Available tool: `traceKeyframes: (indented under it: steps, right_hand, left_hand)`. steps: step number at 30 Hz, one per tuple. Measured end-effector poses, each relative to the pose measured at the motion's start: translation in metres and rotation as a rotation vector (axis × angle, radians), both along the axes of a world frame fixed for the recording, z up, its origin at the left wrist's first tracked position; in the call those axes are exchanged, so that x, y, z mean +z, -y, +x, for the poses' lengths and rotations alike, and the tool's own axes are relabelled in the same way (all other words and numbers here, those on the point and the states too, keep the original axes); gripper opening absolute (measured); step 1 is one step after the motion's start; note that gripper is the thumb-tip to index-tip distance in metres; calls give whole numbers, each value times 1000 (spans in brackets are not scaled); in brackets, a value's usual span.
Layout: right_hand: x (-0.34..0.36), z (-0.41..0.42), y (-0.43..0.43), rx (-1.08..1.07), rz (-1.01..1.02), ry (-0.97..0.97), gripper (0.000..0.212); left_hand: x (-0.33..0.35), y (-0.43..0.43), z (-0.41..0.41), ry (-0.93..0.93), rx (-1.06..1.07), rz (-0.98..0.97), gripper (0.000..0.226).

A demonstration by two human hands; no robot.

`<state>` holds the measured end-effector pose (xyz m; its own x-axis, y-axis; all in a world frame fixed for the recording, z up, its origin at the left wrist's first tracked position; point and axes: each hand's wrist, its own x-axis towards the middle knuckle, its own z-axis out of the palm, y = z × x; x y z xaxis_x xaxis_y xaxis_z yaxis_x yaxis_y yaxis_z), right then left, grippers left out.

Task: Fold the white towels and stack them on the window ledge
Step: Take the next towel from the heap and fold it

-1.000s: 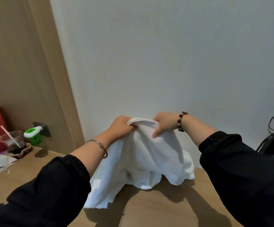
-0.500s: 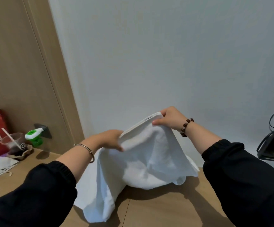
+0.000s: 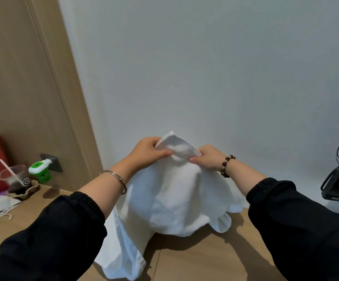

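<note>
Both hands are pinching the towel [image 3: 176, 195] up top, left hand [image 3: 148, 152] and right hand [image 3: 207, 159] gripping its bunched corner, cloth draping down onto the ledge [image 3: 205, 264]; cup [image 3: 16, 179] sitting far left of the towel.

Plain white wall [image 3: 215, 78]; tan wood panel [image 3: 18, 88] at left; wooden surface [image 3: 205, 264] below.
</note>
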<state>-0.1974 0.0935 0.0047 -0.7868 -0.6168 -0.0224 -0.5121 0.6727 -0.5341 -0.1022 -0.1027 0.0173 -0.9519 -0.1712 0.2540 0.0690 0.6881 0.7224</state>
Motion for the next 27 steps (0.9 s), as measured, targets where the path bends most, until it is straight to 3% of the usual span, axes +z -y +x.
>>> traceKeyframes:
  steps: [4,7,9,13,18,21,24,27]
  right_hand:
    - [21,7,19,89,-103,12,36]
    - [27,8,16,122,-286,186,22]
    - [18,5,12,129,-245,260,16]
    - [-24,-9,2,-8,54,159,33]
    - [-78,-34,-31,-246,178,114,36]
    - [-95,-38,-44,-331,245,69,27]
    - [-106,-41,-46,-441,204,35,20]
    - [-84,-45,-37,-583,-37,-48,19]
  left_hand:
    - [21,-5,-10,-140,135,-10,18]
    - [29,-6,-16,-289,272,16,23]
    - [28,-9,-18,-358,324,60,24]
    - [20,-11,-22,-430,404,213,31]
    - [6,11,-19,-471,545,302,33]
    - [-2,26,-15,-465,666,361,39]
    - [-11,40,-10,-441,755,423,40]
    - [-8,48,-4,-463,807,430,41]
